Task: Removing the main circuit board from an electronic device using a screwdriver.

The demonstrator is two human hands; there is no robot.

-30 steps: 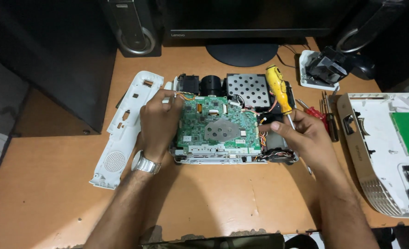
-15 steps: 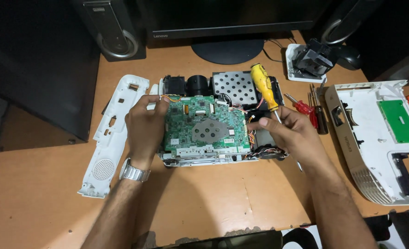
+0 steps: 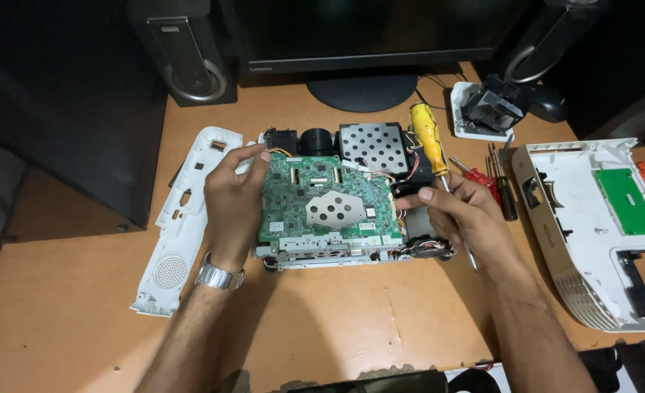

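An opened device chassis lies on the wooden desk (image 3: pixel 75 320), topped by a green circuit board (image 3: pixel 329 200) with a perforated metal shield. My left hand (image 3: pixel 231 200) grips the board's left edge, fingers curled over its top corner, a metal watch on the wrist. My right hand (image 3: pixel 464 211) rests at the board's right side and holds a yellow-handled screwdriver (image 3: pixel 428 135), handle up, shaft running down past the palm. A perforated metal plate (image 3: pixel 380 145) and two black round parts (image 3: pixel 300 138) sit at the chassis back.
A white plastic side panel (image 3: pixel 180 225) lies left of the chassis. A white top cover (image 3: pixel 599 225) with a small green board lies at the right. Red and dark screwdrivers (image 3: pixel 500 189), a small black part in a white tray (image 3: pixel 490 109), a monitor stand (image 3: pixel 362 91) and speakers stand behind.
The view has shifted, so everything sits slightly further right and lower in frame. My hands keep their places on the board's edges; the screwdriver stays in my right hand.
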